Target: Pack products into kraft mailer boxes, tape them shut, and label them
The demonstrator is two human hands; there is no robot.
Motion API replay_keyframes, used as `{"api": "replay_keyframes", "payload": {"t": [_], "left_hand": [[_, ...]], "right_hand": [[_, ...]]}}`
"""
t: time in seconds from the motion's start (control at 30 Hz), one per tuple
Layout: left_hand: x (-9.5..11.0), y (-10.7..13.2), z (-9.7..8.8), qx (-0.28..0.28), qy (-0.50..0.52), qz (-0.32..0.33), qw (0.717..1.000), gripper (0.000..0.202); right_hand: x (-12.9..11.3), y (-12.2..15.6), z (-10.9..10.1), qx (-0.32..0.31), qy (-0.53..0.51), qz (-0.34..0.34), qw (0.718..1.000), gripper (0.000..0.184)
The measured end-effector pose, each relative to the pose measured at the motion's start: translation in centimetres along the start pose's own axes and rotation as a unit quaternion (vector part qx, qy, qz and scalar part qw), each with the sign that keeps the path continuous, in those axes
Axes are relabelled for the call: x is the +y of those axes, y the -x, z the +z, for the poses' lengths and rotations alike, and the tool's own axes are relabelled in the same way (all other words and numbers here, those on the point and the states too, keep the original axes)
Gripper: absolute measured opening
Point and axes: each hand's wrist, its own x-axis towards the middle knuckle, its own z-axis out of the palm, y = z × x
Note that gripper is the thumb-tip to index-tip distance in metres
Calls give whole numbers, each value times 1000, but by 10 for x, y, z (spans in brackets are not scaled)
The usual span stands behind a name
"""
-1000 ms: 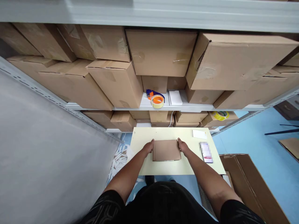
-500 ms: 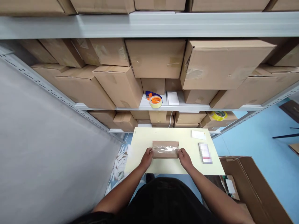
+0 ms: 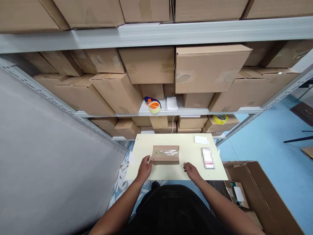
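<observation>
A small brown cardboard box point(image 3: 166, 160) lies on the pale yellow table point(image 3: 141, 142), with shiny clear packing tape point(image 3: 166, 152) along its top. My left hand point(image 3: 145, 168) is at the box's left end, its fingertips at or against the edge and not wrapped round it. To the right of the box, my right hand point(image 3: 192, 170) hovers over the table, apart from the box, with loosely bent fingers and nothing visible in it.
A white card or slim box point(image 3: 201, 140) and a blurred-out packet point(image 3: 207, 158) lie on the table's right side. Shelves point(image 3: 156, 34) of cartons rise ahead, holding a tape dispenser point(image 3: 153, 104) and a yellow tape roll point(image 3: 220, 119). A large open carton point(image 3: 261, 189) stands at the right.
Both hands gripped the box's ends before. My right hand has let go and drawn away from it, and my left hand has loosened at its end. The view has shifted slightly right.
</observation>
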Motion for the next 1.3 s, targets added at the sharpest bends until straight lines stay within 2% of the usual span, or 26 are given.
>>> {"api": "replay_keyframes", "payload": {"t": [0.07, 0.2, 0.3, 0.37, 0.57, 0.67, 0.77, 0.93, 1.13, 1.3], "left_hand": [[9, -3, -7, 0, -23, 60, 998, 35], [50, -28, -17, -81, -68, 175, 979, 24], [83, -57, -15, -145, -88, 231, 958, 23], [97, -76, -10, -175, -90, 255, 947, 23], [107, -118, 8, -235, -80, 280, 927, 25], [116, -130, 26, -281, -119, 302, 903, 23], [137, -140, 58, -309, -156, 323, 881, 21], [182, -153, 132, -330, -186, 294, 877, 20], [229, -158, 236, -376, -243, 243, 861, 18], [250, -161, 331, -384, -302, 188, 852, 25]], "right_hand": [[2, 1, -2, 0, -12, -2, 1000, 49], [-5, -5, -3, 26, -40, 12, 999, 49], [-10, -12, -1, 56, -67, 36, 995, 48], [-13, -16, 2, 72, -76, 46, 993, 47], [-26, -26, 13, 122, -58, 33, 990, 43], [-34, -30, 16, 127, -63, 19, 990, 41], [-38, -34, 12, 123, -66, 6, 990, 39], [-40, -40, -19, 114, -73, -30, 990, 32], [-39, -38, -66, 66, -81, -55, 993, 25], [-28, -32, -100, 42, -77, -39, 995, 22]]}}
